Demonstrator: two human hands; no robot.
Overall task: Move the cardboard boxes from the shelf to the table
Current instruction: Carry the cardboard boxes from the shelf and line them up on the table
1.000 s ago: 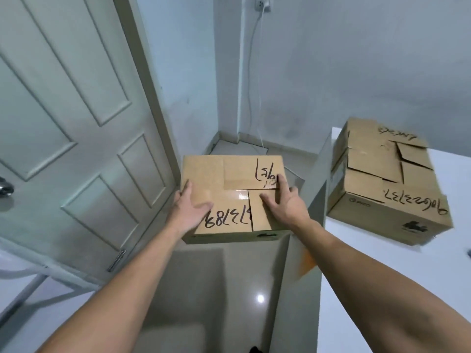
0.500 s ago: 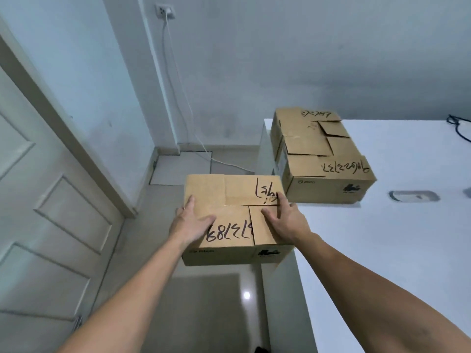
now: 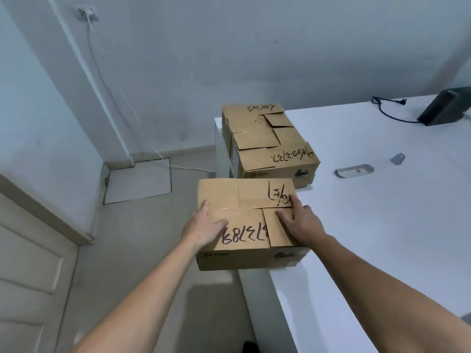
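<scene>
Right now both hands hold one cardboard box [image 3: 251, 222] at the near left edge of the white table [image 3: 382, 225]. The left hand [image 3: 204, 229] is clamped on the box's left side, thumb lying across the top flap and fingers wrapped down out of sight. The right hand [image 3: 302, 224] is clamped on the right side, thumb on the top flap, index finger stretched toward 12 o'clock along the edge. The box's right part overlaps the table's edge while its left part hangs over the grey floor [image 3: 137, 250]; whether its base touches the table cannot be told. Handwritten black marker digits run across its closed top flaps.

At 12 o'clock from it, just beside it, a second cardboard box [image 3: 267, 141] sits on the table's far left corner, flaps interleaved shut, also marked with black writing. At 2 o'clock, well apart, a dark device [image 3: 447, 107] with a black cable [image 3: 387, 108] rests near the wall. An oval cable grommet [image 3: 354, 170] lies in the tabletop at 3 o'clock from the second box. A panelled door [image 3: 28, 271] stands at 9 o'clock.
</scene>
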